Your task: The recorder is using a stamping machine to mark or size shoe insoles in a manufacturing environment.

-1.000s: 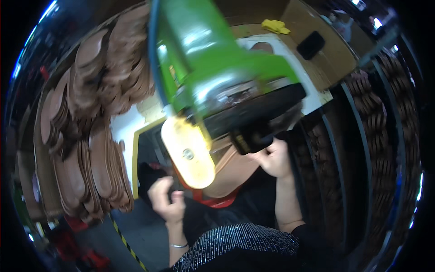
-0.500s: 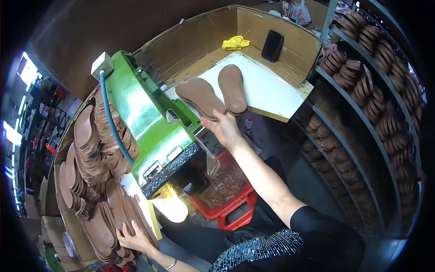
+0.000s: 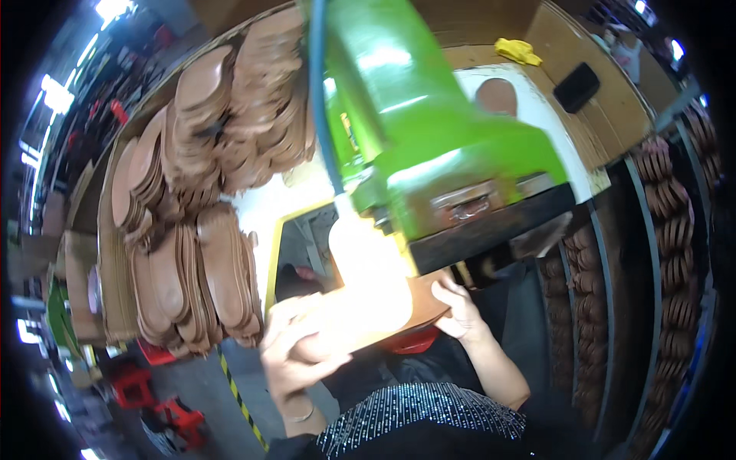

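A brown shoe insole is held in front of the green machine, under its black front edge. My left hand, slightly blurred, grips one end, fingers above and thumb below. My right hand pinches the other end, thumb on top. Strong lamp glare whites out the middle of the insole. Behind the machine, one end of another insole or insole stack shows on the white tabletop; the machine hides the rest.
Several stacks of brown insoles lie left of the machine inside a cardboard surround. A blue hose runs down the machine's left side. Beyond it are a yellow cloth and a black phone. Racks of insoles stand right.
The view has swung left. My left hand has left the insole stack and my right hand has left the tabletop; both now hold one insole at the machine.
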Demonstrator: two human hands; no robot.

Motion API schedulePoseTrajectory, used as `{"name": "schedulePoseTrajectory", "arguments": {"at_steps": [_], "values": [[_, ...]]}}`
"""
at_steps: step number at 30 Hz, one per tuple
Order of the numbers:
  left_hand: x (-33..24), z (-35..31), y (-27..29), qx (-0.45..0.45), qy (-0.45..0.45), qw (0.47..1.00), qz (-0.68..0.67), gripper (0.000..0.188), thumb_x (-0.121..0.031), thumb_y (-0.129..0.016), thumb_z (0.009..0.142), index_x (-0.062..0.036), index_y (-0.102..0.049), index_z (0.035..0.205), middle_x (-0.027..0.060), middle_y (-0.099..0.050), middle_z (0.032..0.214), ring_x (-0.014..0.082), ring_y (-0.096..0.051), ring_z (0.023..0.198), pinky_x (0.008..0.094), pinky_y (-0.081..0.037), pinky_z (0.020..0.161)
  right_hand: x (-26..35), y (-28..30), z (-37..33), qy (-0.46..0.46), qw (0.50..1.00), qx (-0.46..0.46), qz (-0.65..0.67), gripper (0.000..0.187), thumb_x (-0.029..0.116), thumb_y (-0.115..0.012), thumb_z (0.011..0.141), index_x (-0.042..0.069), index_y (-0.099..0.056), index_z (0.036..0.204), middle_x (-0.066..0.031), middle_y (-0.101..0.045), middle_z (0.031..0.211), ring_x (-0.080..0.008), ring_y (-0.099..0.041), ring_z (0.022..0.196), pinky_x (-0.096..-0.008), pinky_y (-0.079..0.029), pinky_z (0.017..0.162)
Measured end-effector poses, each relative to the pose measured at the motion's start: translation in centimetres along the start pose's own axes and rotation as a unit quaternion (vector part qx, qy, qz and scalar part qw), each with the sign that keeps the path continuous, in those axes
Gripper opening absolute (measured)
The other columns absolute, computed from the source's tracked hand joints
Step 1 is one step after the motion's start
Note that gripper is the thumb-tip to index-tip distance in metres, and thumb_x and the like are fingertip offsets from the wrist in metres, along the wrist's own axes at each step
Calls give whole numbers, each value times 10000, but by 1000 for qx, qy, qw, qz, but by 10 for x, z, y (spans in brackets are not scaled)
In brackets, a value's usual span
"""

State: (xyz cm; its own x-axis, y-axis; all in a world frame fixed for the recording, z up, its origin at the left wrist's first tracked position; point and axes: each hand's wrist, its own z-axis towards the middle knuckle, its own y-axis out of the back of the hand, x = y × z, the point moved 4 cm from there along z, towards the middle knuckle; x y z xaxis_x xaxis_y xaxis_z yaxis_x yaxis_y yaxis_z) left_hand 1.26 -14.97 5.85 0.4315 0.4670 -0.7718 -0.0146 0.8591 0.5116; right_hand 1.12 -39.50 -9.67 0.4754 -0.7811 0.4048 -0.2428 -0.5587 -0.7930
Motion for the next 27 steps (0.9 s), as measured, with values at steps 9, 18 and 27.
{"name": "schedulePoseTrajectory", "arguments": {"at_steps": [9, 18, 27], "values": [[35, -26, -172, -25, 197, 925, -323, 334, -109, -679, 782, 35, -598, 1073, 78, -632, 917, 153, -597, 822, 275, -480, 728, -22, 89, -83, 98, 965, -102, -221, 641, -96, -697, 675, -9, -448, 1259, -109, -530, 1215, -213, -516, 1125, -353, -415, 969], [5, 41, -147, -81, 137, 958, -237, 142, -72, -702, 760, 10, -657, 867, 41, -650, 756, 107, -588, 644, 246, -482, 602, -35, 69, -88, 52, 985, -42, -159, 669, -84, -685, 670, 6, -421, 1279, -110, -505, 1247, -207, -484, 1159, -337, -375, 989], [27, 15, -142, -74, 157, 949, -264, 298, -103, -750, 726, 38, -639, 964, 69, -665, 866, 147, -616, 789, 272, -491, 741, 73, 70, -113, 268, 928, -153, -208, 503, -27, -654, 661, 10, -474, 1130, -121, -585, 1069, -206, -567, 1000, -330, -444, 903]]}}
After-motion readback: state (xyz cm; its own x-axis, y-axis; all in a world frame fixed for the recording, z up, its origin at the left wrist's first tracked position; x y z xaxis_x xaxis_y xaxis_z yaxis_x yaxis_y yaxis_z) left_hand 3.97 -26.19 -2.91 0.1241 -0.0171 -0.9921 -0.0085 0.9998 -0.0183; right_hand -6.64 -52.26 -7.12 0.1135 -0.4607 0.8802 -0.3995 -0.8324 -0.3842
